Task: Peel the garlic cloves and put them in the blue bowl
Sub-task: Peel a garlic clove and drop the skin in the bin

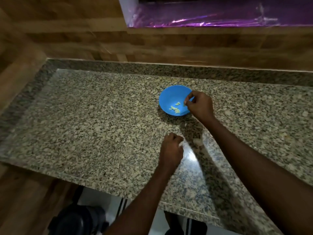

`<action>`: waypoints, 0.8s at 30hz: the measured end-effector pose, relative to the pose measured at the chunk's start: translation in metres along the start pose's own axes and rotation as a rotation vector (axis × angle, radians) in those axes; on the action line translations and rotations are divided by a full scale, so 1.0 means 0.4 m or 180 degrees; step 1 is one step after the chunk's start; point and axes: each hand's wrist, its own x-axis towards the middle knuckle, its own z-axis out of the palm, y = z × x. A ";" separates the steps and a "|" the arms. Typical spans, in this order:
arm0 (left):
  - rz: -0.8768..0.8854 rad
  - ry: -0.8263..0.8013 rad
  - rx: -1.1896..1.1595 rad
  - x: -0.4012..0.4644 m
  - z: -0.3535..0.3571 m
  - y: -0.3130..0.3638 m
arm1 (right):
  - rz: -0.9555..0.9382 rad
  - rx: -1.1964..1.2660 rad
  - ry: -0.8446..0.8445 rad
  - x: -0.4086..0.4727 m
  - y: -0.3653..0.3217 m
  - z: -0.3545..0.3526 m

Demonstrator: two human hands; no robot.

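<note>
A blue bowl (171,94) stands on the granite counter (101,116) right of centre. Several pale peeled garlic cloves (175,108) lie in its bottom. My right hand (199,105) hovers over the bowl's right rim, its fingertips pinched together around a small pale clove at about the rim's height. My left hand (171,150) rests on the counter in front of the bowl with its fingers curled tight; whether it holds anything is hidden. A pale scrap, perhaps garlic or skin (198,141), lies on the counter right of the left hand.
A wooden wall runs behind and to the left of the counter. A purple-lit recess (220,12) sits above at the back. Below the counter's front edge are a dark object (81,219) and white floor.
</note>
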 end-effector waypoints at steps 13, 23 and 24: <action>0.0014 -0.0422 -0.1167 0.044 0.018 0.017 | 0.0805 -0.0507 0.0074 -0.207 0.188 -0.040; -0.0542 -0.0592 -0.2831 0.039 0.035 0.061 | 0.2139 0.1995 -0.0337 -0.331 0.236 -0.038; -0.0668 -0.0668 -0.3068 0.037 0.032 0.062 | 0.2114 0.2115 -0.0321 -0.338 0.230 -0.043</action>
